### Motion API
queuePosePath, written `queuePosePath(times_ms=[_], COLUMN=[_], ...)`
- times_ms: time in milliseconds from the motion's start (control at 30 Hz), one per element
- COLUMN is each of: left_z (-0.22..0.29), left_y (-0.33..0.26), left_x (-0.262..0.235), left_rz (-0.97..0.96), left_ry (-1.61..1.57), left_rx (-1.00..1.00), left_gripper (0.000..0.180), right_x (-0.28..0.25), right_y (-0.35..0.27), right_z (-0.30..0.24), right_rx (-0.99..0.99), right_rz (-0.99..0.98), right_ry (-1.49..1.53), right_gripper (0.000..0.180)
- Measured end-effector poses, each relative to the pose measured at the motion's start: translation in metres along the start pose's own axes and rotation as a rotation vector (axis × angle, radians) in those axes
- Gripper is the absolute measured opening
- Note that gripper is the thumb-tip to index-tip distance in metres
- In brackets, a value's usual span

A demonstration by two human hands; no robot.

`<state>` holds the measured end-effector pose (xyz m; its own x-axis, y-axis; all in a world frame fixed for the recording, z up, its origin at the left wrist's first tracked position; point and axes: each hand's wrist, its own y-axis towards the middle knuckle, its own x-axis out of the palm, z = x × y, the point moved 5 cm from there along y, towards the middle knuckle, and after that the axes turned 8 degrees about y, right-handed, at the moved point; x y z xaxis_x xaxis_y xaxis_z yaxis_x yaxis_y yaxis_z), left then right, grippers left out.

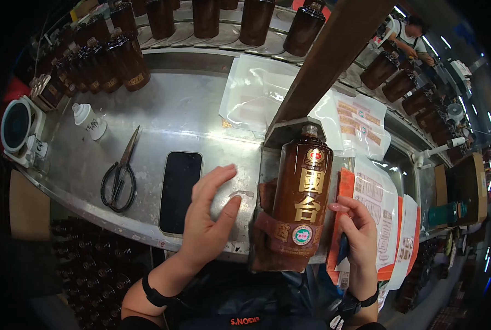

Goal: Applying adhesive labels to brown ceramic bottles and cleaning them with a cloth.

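A brown glass bottle (303, 192) with gold characters and a round emblem lies tilted on a brown block (263, 242) in front of me, its neck away from me. A brown label band wraps its lower part. To its left my left hand (210, 214) hovers with thumb and fingers apart, holding nothing. Between them shows a small clear scrap (241, 194). My right hand (358, 228) is beside the bottle's right side, fingers curled and thumb bent in. A dark blue item (343, 247) is partly hidden under it; whether the hand grips it is unclear.
A black phone (180, 192), scissors (120, 179) and a white squeeze bottle (90, 122) are on the metal table at left. Label sheets (377, 203) lie at right. A brown post (328, 60) rises behind the bottle. Brown bottles (206, 19) line a conveyor; a person (407, 38) works far right.
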<state>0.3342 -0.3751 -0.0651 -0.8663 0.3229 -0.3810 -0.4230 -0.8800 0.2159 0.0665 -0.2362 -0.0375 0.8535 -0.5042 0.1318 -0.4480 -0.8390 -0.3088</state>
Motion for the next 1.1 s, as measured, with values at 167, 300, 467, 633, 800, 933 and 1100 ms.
queuePosePath(times_ms=[167, 300, 467, 633, 800, 933, 1100], left_z=[0.017, 0.025, 0.030, 0.030, 0.022, 0.015, 0.019], left_y=[-0.006, -0.009, -0.006, -0.007, -0.009, -0.010, -0.014], left_x=[0.038, 0.056, 0.057, 0.058, 0.059, 0.055, 0.057], left_rz=[-0.283, -0.373, -0.384, -0.386, -0.386, -0.394, -0.362], left_ry=[-0.190, -0.428, -0.479, -0.482, -0.545, -0.259, -0.267], left_rx=[0.000, -0.149, -0.168, -0.172, -0.197, -0.067, -0.024], left_gripper=[0.066, 0.079, 0.080, 0.080, 0.075, 0.073, 0.074], right_x=[0.032, 0.040, 0.039, 0.038, 0.038, 0.029, 0.033], right_y=[-0.010, -0.012, -0.010, -0.008, -0.009, -0.010, -0.011], right_z=[0.003, 0.005, 0.009, 0.014, 0.017, 0.021, 0.019], right_rx=[0.057, 0.119, 0.151, 0.145, 0.101, 0.133, 0.137], right_rz=[-0.183, -0.146, -0.134, -0.151, -0.128, -0.187, -0.151], right_ry=[0.031, 0.109, 0.171, 0.218, 0.218, 0.258, 0.247], right_gripper=[0.063, 0.068, 0.069, 0.070, 0.073, 0.073, 0.077])
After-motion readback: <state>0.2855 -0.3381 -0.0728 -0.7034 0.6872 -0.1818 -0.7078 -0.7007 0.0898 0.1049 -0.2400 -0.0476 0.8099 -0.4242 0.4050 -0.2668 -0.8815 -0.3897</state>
